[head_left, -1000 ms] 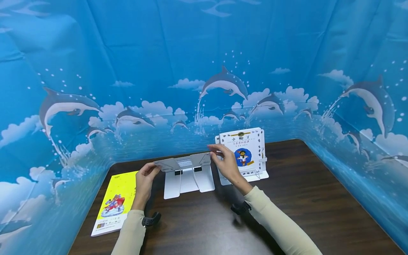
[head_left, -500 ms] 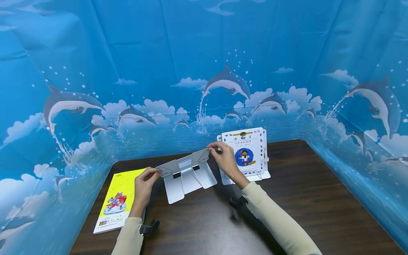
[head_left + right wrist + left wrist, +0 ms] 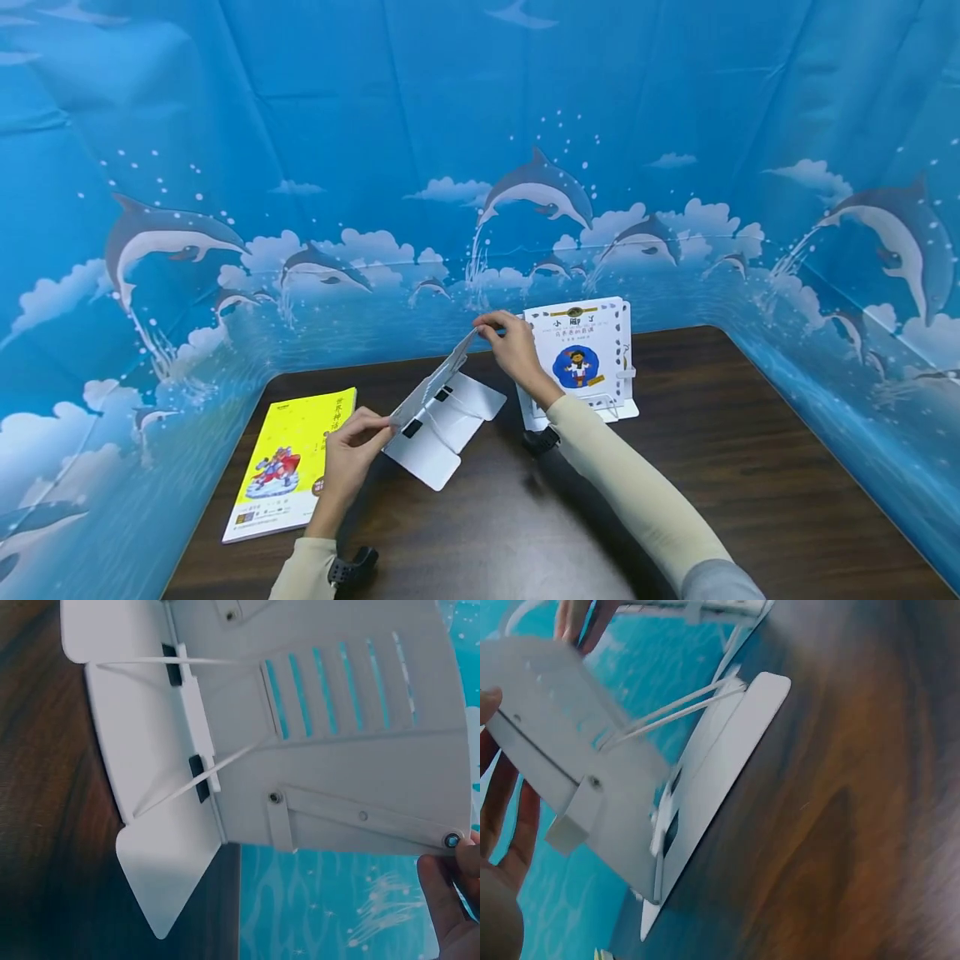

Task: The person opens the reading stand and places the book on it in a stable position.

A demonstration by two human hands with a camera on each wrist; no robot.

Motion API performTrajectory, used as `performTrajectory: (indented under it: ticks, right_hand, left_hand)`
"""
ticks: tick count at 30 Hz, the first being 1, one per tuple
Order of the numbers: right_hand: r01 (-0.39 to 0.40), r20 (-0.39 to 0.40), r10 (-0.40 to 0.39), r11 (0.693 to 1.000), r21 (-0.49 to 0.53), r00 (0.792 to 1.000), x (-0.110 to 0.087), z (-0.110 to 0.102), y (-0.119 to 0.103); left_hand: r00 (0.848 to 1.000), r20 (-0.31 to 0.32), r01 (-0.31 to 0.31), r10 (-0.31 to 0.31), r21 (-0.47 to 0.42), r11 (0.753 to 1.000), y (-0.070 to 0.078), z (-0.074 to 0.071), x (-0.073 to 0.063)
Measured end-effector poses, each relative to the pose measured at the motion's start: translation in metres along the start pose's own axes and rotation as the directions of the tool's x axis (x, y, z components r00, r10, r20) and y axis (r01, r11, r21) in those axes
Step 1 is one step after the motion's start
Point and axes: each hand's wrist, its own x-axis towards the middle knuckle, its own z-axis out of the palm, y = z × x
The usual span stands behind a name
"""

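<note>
A white folding book stand [image 3: 450, 425] stands on the dark wooden table, turned at an angle, its slotted back panel [image 3: 337, 750] tilted up from the base plate [image 3: 150, 757]. Two thin wire struts run between panel and base, near two black pads at the hinge. My left hand [image 3: 356, 454] pinches the panel's near left corner, thumb on one face and fingers behind. At the far top corner, my right hand [image 3: 517, 350] pinches the edge between thumb and fingers. In the right wrist view, only part of that hand [image 3: 450, 900] shows.
A yellow and white book [image 3: 288, 467] lies flat at the left. Right of my right hand, a white picture book [image 3: 573, 350] leans on a second white stand [image 3: 626, 408]. A blue dolphin-print curtain [image 3: 420, 167] surrounds the table [image 3: 712, 442] at the back and sides.
The stand has swung counterclockwise as seen from above, its left end coming toward me. My left hand has moved right and nearer, my right hand slightly left and up. Both still pinch the panel.
</note>
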Motion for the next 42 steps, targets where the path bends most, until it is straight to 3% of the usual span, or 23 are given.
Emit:
performTrajectory:
  ticks: [6,11,14,18,24,27,37,42]
  right_hand:
    - [0.004,0.032,-0.004,1.000,-0.007,0.999,0.012,0.013,-0.003]
    - [0.017,0.093,-0.014,0.999,-0.031,0.996,0.021,0.019,-0.009]
    - [0.016,0.129,-0.010,0.999,-0.051,0.992,0.026,0.022,-0.013]
    - [0.022,0.175,-0.010,0.997,-0.068,0.984,0.031,0.027,-0.017]
    - [0.039,0.221,-0.019,0.995,-0.087,0.975,0.037,0.036,-0.021]
    - [0.061,0.245,-0.037,0.994,-0.089,0.969,0.040,0.039,-0.023]
    - [0.090,0.254,-0.067,0.993,-0.080,0.965,0.042,0.041,-0.022]
    - [0.099,0.280,-0.066,0.989,-0.107,0.958,0.038,0.039,-0.022]
  left_hand:
    - [0.985,0.057,-0.165,0.164,0.010,0.986,0.011,0.018,-0.016]
    - [0.945,0.077,-0.321,0.319,0.026,0.947,0.017,0.039,-0.026]
    - [0.930,0.069,-0.364,0.360,0.051,0.930,0.023,0.052,-0.030]
    - [0.926,0.053,-0.377,0.375,0.056,0.924,0.028,0.070,-0.034]
    - [0.881,0.000,-0.471,0.473,0.085,0.878,0.031,0.094,-0.036]
    - [0.868,-0.024,-0.489,0.495,0.118,0.864,0.033,0.102,-0.035]
    - [0.877,-0.005,-0.474,0.480,0.147,0.868,0.037,0.106,-0.033]
    - [0.893,0.037,-0.450,0.449,0.128,0.884,0.038,0.099,-0.031]
